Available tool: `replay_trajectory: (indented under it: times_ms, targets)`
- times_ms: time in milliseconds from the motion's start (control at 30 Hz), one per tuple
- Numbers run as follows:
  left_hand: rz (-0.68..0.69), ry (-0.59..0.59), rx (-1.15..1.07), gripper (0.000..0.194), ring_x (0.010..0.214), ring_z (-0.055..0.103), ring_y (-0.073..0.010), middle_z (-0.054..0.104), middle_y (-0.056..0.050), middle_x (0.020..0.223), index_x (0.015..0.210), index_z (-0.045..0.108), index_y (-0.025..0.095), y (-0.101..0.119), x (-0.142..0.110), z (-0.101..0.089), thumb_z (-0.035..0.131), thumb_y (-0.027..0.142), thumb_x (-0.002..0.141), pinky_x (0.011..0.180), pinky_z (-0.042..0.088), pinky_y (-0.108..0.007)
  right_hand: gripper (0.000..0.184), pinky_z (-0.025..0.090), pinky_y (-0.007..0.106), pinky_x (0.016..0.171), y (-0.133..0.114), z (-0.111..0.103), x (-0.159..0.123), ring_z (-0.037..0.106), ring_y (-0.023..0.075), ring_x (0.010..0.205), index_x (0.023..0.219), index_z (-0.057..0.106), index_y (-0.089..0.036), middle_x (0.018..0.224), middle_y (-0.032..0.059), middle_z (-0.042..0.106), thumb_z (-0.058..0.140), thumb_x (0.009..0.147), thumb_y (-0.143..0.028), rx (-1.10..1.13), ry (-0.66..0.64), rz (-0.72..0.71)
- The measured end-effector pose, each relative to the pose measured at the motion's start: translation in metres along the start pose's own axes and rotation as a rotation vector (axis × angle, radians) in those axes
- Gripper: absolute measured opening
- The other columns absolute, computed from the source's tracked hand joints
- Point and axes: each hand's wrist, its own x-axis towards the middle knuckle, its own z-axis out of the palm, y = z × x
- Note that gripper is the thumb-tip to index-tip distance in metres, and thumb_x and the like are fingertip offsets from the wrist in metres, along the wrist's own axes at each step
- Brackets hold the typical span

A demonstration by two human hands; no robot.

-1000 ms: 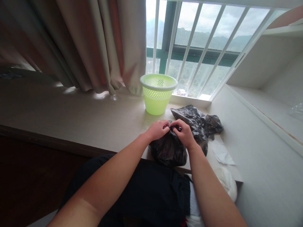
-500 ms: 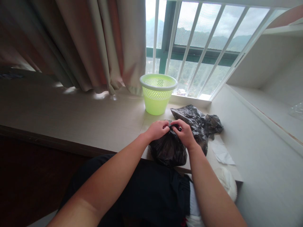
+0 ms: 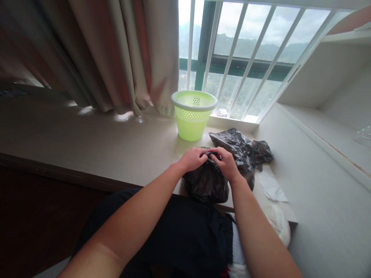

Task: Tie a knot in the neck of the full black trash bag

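While the bulging black plastic bag (image 3: pixel 206 187) sits below frame centre on the pale window ledge (image 3: pixel 116 143), left hand (image 3: pixel 193 159) and right hand (image 3: pixel 226 163) pinch its gathered top, close together, presumably keeping it bunched; light-green perforated plastic basket (image 3: pixel 190 125) stands upright beyond.

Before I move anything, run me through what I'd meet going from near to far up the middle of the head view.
Dark trousers → bulging black bag → green basket → white window bars.
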Motion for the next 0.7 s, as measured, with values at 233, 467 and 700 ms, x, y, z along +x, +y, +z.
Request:
replay_trajectory:
  times_ms: [233,467,700]
  targets:
    - [-0.004,0.004,-0.033,0.017,0.076,0.057,-0.0199,0.066,-0.002,0.077,0.074,0.06,0.021,0.0014,-0.0012,-0.0019,0.05,0.025,0.088,0.07,0.041,-0.03,0.014,0.053,0.039,0.08,0.0018,0.0003,0.0004,0.066,0.0243,0.09,0.098,0.075,-0.024,0.095,0.0063,0.073,0.064,0.091,-0.028,-0.024,0.009,0.005]
    - [-0.015,-0.002,-0.07,0.017,0.081,0.062,-0.0206,0.07,-0.002,0.083,0.084,0.067,0.021,-0.0002,-0.0011,-0.0012,0.051,0.025,0.089,0.074,0.043,-0.03,0.014,0.053,0.039,0.078,0.0026,0.0004,0.0006,0.065,0.0241,0.089,0.097,0.074,-0.023,0.094,0.0064,0.072,0.064,0.091,-0.03,-0.035,0.005,0.017]
    - [-0.024,0.009,-0.073,0.017,0.083,0.063,-0.0208,0.072,-0.002,0.085,0.088,0.069,0.021,0.0003,-0.0021,-0.0008,0.052,0.025,0.089,0.076,0.045,-0.03,0.015,0.052,0.039,0.079,0.0031,0.0003,0.0003,0.065,0.0249,0.091,0.098,0.074,-0.024,0.095,0.0063,0.072,0.063,0.091,-0.03,-0.039,0.006,0.019]
